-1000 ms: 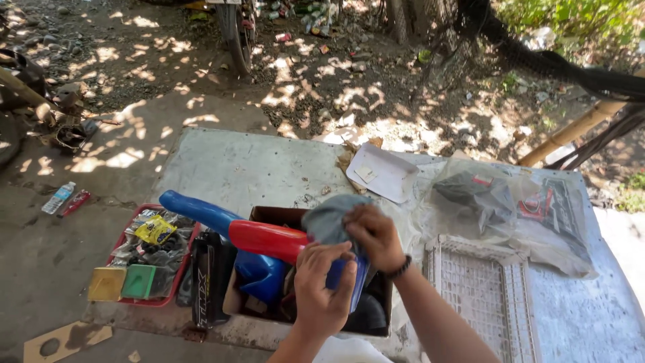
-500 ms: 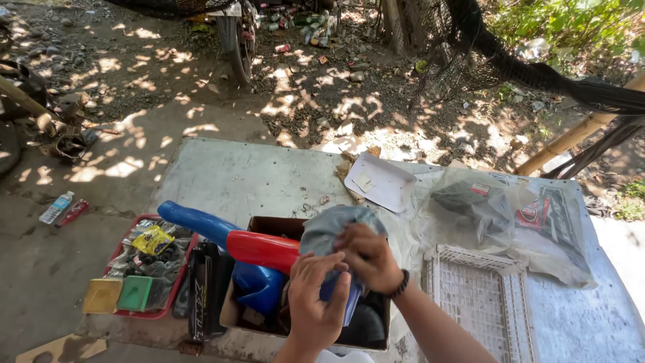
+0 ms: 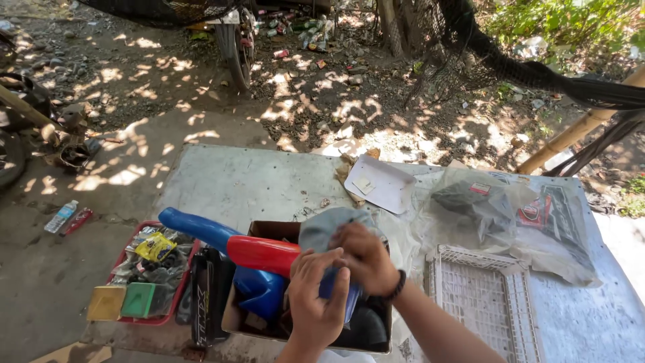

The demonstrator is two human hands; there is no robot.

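Left hand (image 3: 317, 304) and right hand (image 3: 363, 257) pinching a grey cloth (image 3: 329, 227) over the long blue-and-red plastic panel (image 3: 232, 243) (lengthwise left-right, blue tip far-left), above cardboard box (image 3: 269, 323) on grey outdoor table (image 3: 235, 181).

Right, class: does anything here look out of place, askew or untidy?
Yes. A long blue and red plastic part sticks out of the cardboard box at a slant, too long to fit. Both hands, left hand and right hand, are at a grey cloth above it. Litter is strewn on the ground behind.
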